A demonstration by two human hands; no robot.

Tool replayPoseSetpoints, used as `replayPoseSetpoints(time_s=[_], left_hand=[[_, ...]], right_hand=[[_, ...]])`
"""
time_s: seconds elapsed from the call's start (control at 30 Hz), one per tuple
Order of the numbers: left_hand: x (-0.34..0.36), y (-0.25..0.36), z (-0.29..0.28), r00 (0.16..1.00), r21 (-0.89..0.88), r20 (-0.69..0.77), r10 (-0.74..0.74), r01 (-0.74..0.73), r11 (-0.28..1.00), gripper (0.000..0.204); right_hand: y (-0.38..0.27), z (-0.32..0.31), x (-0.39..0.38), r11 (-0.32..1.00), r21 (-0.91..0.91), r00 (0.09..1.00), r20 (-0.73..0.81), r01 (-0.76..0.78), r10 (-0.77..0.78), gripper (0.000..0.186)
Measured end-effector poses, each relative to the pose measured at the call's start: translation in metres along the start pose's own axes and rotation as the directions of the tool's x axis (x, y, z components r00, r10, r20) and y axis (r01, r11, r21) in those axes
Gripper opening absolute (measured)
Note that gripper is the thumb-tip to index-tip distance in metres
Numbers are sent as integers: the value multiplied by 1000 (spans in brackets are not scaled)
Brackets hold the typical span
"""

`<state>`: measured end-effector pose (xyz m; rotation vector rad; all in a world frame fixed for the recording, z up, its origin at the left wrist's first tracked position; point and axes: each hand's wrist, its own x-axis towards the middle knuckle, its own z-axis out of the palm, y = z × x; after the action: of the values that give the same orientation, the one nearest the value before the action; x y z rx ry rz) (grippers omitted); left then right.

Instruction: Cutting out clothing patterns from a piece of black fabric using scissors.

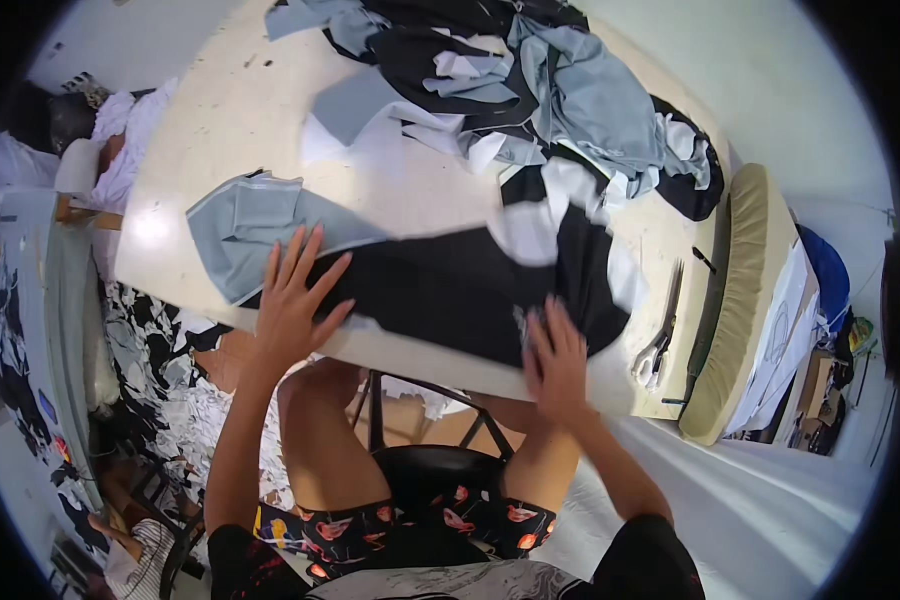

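A long black fabric piece [420,290] lies across the near part of the table, with a grey fabric piece [240,225] joined or laid against its left end. My left hand [295,300] rests where grey meets black, fingers spread and flat. On the black cloth's right part lies my right hand [555,355], slightly blurred, its fingers stretched out over the fabric. White fabric [530,235] shows along the black cloth's upper right edge. Right of it lies a pair of scissors [660,335] with the blades pointing away from me.
A heap of grey, black and white cut pieces [590,95] covers the table's far side. A beige padded board [735,310] lines the right edge, near a dark pen [704,260]. Fabric scraps [190,400] litter the floor at left. Another person's arm [120,535] shows lower left.
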<state>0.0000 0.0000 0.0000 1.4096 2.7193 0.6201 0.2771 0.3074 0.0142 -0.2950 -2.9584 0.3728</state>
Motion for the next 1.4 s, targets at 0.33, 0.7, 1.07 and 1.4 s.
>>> replayPoseSetpoints(time_s=[0.33,0.7,1.07,1.4], left_hand=[[12,5,1,990,56,120,-74,68,996,66],[12,-3,5,952,40,121,-281,279,960,74],[14,4,-7,984,44,64,-167,164,985,91],[-4,0,13,980,90,-111,-163,174,981,77]], right_hand=[[107,-6,218,751,27,694,361,660,-623,60],[90,10,417,984,144,868,-496,100,-16,51],[125,-19,487,814,-565,991,-91,-133,98,42],[-114,31,85,912,409,979,-180,-17,99,46]])
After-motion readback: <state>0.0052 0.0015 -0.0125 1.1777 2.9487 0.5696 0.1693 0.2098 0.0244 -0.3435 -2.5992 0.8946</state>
